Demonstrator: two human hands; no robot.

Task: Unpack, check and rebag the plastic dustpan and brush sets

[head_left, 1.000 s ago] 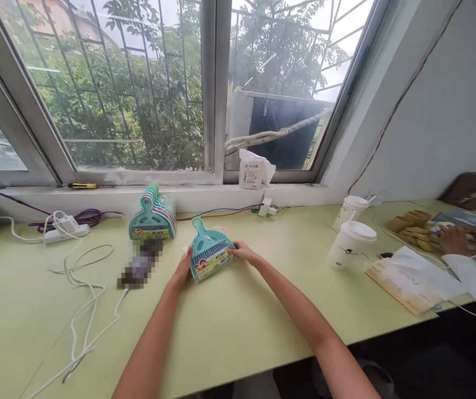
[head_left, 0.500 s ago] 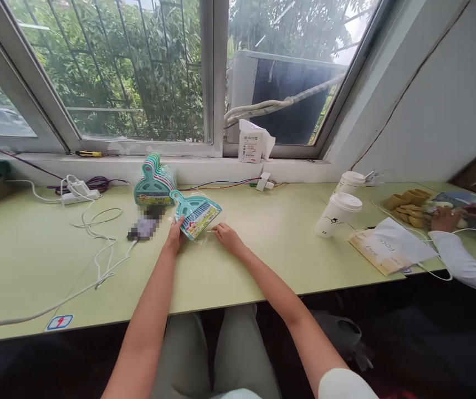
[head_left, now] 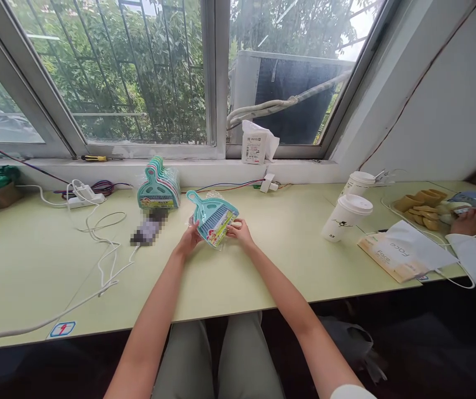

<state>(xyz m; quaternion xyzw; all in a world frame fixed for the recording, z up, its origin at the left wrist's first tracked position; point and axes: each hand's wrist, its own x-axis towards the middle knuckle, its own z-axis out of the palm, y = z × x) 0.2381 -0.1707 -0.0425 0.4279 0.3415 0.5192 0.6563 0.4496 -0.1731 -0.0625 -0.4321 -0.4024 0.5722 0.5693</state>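
Observation:
A small teal dustpan-and-brush set point(head_left: 215, 213), in clear wrapping with a yellow printed label, is held tilted above the table in front of me. My left hand point(head_left: 189, 239) grips its lower left edge, thumb on the front. At its right edge, my right hand point(head_left: 241, 231) has its fingers closed on the label side; some fingertips are hidden behind the set. Several similar wrapped dustpan sets point(head_left: 158, 185) stand in a row just behind and to the left, teal at the front.
A blurred device point(head_left: 148, 228) with a white cable lies left of my hands. Two white cups point(head_left: 348, 216) and a tissue pack point(head_left: 404, 249) stand to the right. Another person's hand point(head_left: 472, 221) is at the far right. A power strip point(head_left: 86, 198) sits at the back left.
The dustpan set has shifted to the right in view along with my left hand. My right hand has come from just beside the set to gripping its right edge.

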